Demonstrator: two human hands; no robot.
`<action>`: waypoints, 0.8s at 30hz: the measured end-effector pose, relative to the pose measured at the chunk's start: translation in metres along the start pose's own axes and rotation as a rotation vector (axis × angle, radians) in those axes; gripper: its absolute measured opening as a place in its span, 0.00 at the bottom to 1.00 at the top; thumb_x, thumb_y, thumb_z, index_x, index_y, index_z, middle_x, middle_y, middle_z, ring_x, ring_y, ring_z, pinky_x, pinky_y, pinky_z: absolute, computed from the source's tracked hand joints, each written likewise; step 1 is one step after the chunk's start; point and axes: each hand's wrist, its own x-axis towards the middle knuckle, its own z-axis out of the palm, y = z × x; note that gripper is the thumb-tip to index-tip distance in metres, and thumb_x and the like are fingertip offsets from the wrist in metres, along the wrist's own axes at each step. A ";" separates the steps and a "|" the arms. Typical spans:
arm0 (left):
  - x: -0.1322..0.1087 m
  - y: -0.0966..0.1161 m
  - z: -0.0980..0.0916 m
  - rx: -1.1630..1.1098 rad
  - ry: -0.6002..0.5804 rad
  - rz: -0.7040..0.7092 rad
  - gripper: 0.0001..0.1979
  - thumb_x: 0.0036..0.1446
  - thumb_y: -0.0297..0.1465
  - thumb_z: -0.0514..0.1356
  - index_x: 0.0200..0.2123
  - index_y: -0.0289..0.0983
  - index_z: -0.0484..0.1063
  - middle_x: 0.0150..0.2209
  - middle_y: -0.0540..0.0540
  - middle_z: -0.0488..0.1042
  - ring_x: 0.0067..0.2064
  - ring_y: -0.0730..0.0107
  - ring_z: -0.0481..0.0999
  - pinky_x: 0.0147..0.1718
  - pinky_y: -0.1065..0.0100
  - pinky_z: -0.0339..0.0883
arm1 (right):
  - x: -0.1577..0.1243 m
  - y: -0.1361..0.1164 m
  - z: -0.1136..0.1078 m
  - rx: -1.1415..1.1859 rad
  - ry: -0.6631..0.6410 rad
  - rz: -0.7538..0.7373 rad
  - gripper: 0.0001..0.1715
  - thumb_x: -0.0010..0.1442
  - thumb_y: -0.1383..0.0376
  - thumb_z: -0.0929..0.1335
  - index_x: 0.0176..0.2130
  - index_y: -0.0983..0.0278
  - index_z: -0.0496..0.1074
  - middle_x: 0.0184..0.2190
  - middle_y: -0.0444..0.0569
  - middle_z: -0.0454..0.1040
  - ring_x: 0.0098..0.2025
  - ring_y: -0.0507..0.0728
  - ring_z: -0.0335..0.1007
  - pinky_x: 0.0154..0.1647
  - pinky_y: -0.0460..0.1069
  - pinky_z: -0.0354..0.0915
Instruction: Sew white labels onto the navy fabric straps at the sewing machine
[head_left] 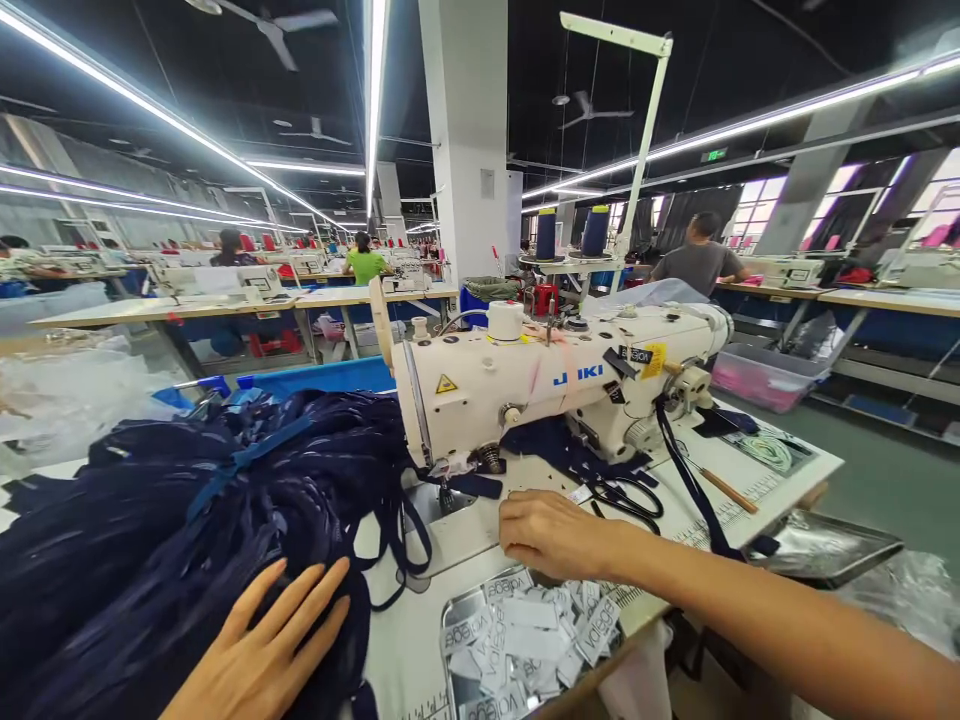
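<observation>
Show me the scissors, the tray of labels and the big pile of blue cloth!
scissors (628, 497): head view, on the dark handles.
tray of labels (448, 612): head view, on its metal rim.
pile of blue cloth (150, 530): head view, on its middle.

- Left hand (262, 650), lower left of the frame, lies flat with fingers spread on a heap of navy straps (187, 520).
- Right hand (551, 535), centre, rests knuckles-up on the table beside the sewing machine (555, 385), just above a tray of labels (517, 640).
- Scissors (626, 497) lie just right of that hand.
</observation>
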 end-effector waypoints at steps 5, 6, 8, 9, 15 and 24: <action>0.011 0.024 -0.008 -0.230 -0.031 0.036 0.21 0.51 0.18 0.41 0.24 0.41 0.71 0.28 0.51 0.74 0.35 0.68 0.71 0.55 0.61 0.44 | -0.007 -0.014 -0.007 0.155 -0.065 -0.126 0.04 0.55 0.69 0.66 0.35 0.65 0.69 0.30 0.45 0.68 0.34 0.52 0.63 0.37 0.45 0.57; 0.013 0.028 -0.009 -0.267 -0.059 0.053 0.20 0.49 0.18 0.42 0.23 0.42 0.70 0.25 0.52 0.72 0.32 0.69 0.70 0.54 0.62 0.45 | -0.007 -0.016 -0.008 0.165 -0.076 -0.154 0.07 0.54 0.68 0.67 0.37 0.65 0.69 0.32 0.46 0.68 0.35 0.52 0.63 0.37 0.45 0.57; 0.016 0.031 -0.012 -0.348 -0.132 0.043 0.18 0.47 0.18 0.43 0.23 0.42 0.69 0.22 0.53 0.70 0.27 0.71 0.68 0.50 0.65 0.52 | -0.005 -0.022 -0.008 0.171 -0.082 -0.190 0.08 0.54 0.67 0.67 0.38 0.65 0.69 0.33 0.47 0.68 0.36 0.53 0.63 0.37 0.46 0.57; 0.019 0.031 -0.014 -0.392 -0.171 0.021 0.18 0.48 0.19 0.44 0.24 0.42 0.69 0.23 0.53 0.70 0.26 0.71 0.68 0.45 0.68 0.57 | -0.004 -0.025 -0.008 0.169 -0.081 -0.194 0.08 0.55 0.67 0.66 0.38 0.65 0.69 0.33 0.47 0.68 0.36 0.53 0.63 0.37 0.46 0.57; 0.062 0.019 -0.023 -0.607 -0.091 -0.409 0.09 0.54 0.32 0.52 0.24 0.40 0.68 0.21 0.55 0.68 0.23 0.74 0.67 0.23 0.76 0.60 | 0.007 -0.039 0.003 0.099 -0.111 -0.098 0.09 0.55 0.62 0.66 0.32 0.67 0.70 0.33 0.49 0.66 0.38 0.56 0.62 0.42 0.50 0.57; 0.098 0.046 0.065 -0.937 -0.263 -0.663 0.11 0.45 0.35 0.53 0.17 0.38 0.67 0.22 0.50 0.66 0.27 0.68 0.66 0.28 0.70 0.58 | 0.001 -0.042 0.020 0.210 0.009 -0.076 0.02 0.53 0.68 0.65 0.31 0.65 0.65 0.41 0.49 0.64 0.44 0.56 0.58 0.51 0.52 0.50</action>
